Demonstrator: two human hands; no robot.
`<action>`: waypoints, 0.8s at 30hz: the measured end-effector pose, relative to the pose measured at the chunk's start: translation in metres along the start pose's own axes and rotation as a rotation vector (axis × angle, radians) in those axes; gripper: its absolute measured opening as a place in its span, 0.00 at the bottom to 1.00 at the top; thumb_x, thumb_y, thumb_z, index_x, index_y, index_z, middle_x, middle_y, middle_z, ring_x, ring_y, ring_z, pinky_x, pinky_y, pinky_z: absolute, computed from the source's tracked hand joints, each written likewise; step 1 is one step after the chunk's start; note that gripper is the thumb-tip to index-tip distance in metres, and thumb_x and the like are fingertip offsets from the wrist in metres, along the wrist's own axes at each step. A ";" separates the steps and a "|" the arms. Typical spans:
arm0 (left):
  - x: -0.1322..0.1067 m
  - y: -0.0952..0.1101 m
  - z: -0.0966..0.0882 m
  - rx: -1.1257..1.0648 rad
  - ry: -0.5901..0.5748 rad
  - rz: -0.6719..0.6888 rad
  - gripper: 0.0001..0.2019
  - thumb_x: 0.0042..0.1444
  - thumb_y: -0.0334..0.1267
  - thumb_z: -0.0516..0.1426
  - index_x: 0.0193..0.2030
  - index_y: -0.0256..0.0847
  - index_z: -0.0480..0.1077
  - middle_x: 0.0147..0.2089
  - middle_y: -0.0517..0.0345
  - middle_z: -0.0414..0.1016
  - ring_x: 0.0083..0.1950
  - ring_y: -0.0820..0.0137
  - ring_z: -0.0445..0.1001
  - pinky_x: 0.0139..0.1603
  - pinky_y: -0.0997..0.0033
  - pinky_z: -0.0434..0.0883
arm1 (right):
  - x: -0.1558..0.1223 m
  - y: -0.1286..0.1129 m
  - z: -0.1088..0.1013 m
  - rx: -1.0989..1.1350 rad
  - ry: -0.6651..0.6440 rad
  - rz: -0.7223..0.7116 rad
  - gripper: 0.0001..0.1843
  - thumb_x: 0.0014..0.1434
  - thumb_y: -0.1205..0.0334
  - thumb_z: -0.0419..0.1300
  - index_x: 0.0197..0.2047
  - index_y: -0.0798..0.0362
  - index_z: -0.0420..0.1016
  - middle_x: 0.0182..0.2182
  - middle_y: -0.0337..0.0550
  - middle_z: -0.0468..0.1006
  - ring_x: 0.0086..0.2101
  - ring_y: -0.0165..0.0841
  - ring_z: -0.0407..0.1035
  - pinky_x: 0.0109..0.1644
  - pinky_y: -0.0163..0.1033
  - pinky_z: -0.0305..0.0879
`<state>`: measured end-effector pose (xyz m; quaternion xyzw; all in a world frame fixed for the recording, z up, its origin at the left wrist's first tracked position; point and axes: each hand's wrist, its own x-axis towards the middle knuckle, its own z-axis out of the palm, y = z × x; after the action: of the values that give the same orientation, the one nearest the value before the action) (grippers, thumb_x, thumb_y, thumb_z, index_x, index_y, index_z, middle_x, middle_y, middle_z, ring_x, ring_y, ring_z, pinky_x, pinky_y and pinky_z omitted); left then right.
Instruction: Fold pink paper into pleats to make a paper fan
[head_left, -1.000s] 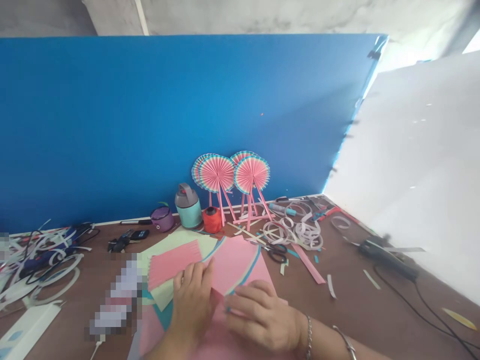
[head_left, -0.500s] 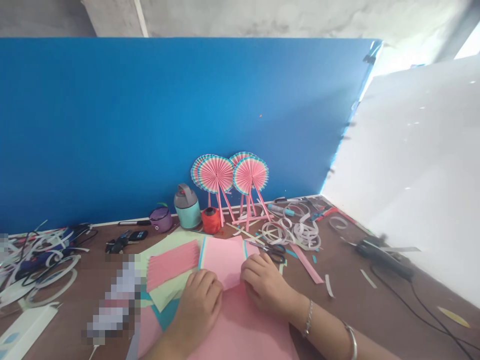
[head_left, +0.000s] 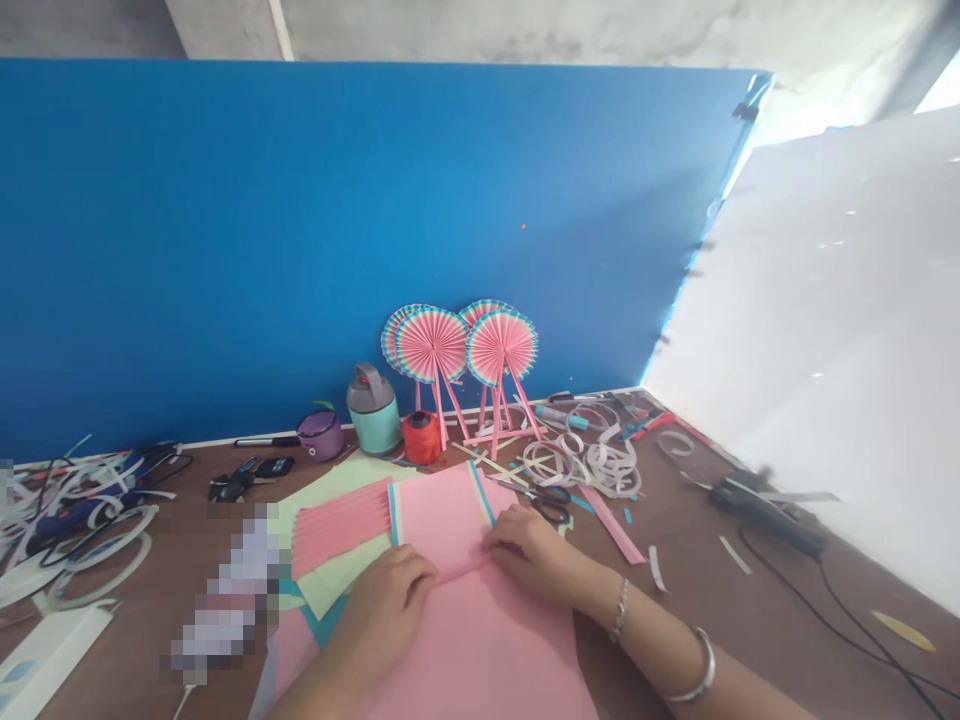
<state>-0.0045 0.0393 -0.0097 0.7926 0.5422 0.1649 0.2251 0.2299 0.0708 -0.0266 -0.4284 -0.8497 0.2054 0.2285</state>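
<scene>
I have the striped pink sheet (head_left: 435, 505) in front of me, lying over a larger pink sheet (head_left: 487, 655) on the table (head_left: 690, 610). Its left and right edges carry blue and cream bands, and a narrow fold runs along its near edge. My left hand (head_left: 394, 597) is curled at the left end of that fold and my right hand (head_left: 534, 553) at the right end. Both seem to pinch the paper between thumb and fingers, though my fingertips are partly hidden, so I can't be sure how tightly. A chain bracelet (head_left: 620, 612) and a silver bangle (head_left: 703, 668) circle my right arm.

Just left of the striped sheet, a pleated pink piece (head_left: 341, 525) lies on pale green paper (head_left: 334, 590), with teal paper (head_left: 327, 624) showing beneath. The black-handled scissors (head_left: 553, 506) rest just beyond my right hand, near a loose pink strip (head_left: 613, 527) and some curled white strips (head_left: 611, 468).

Farther back, pink pleated fans (head_left: 433, 345) stand on thin legs before the blue partition (head_left: 300, 250). To their left come a red spool (head_left: 422, 440), a teal bottle (head_left: 377, 428) with a grey top, and a purple pot (head_left: 321, 437).
</scene>
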 end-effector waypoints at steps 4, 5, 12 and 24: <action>0.001 -0.003 0.001 -0.041 0.021 -0.071 0.10 0.55 0.29 0.48 0.31 0.43 0.69 0.35 0.57 0.74 0.39 0.68 0.71 0.41 0.70 0.64 | 0.000 -0.003 -0.002 0.013 0.021 0.087 0.08 0.53 0.74 0.53 0.33 0.54 0.72 0.29 0.42 0.74 0.33 0.33 0.64 0.39 0.37 0.57; 0.001 -0.004 0.002 -0.038 0.024 -0.075 0.10 0.55 0.29 0.48 0.31 0.42 0.68 0.35 0.58 0.73 0.39 0.68 0.71 0.40 0.70 0.64 | 0.000 -0.002 -0.002 0.010 0.017 0.077 0.08 0.53 0.74 0.53 0.31 0.54 0.71 0.29 0.42 0.74 0.33 0.33 0.64 0.40 0.37 0.57; 0.002 -0.008 0.006 0.001 0.038 -0.074 0.10 0.56 0.30 0.47 0.31 0.42 0.68 0.36 0.56 0.73 0.41 0.65 0.70 0.43 0.66 0.62 | 0.002 0.002 0.000 0.001 0.038 0.141 0.06 0.57 0.68 0.54 0.32 0.53 0.72 0.28 0.41 0.73 0.33 0.34 0.64 0.39 0.37 0.56; 0.006 -0.014 0.010 -0.011 0.028 -0.104 0.11 0.57 0.29 0.45 0.32 0.42 0.68 0.37 0.55 0.71 0.40 0.67 0.70 0.42 0.68 0.63 | 0.007 0.008 0.005 0.069 0.058 0.250 0.03 0.53 0.67 0.56 0.31 0.54 0.71 0.24 0.38 0.72 0.29 0.31 0.64 0.34 0.34 0.55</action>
<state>-0.0085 0.0470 -0.0252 0.7597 0.5848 0.1671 0.2301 0.2280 0.0803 -0.0337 -0.5286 -0.7753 0.2489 0.2400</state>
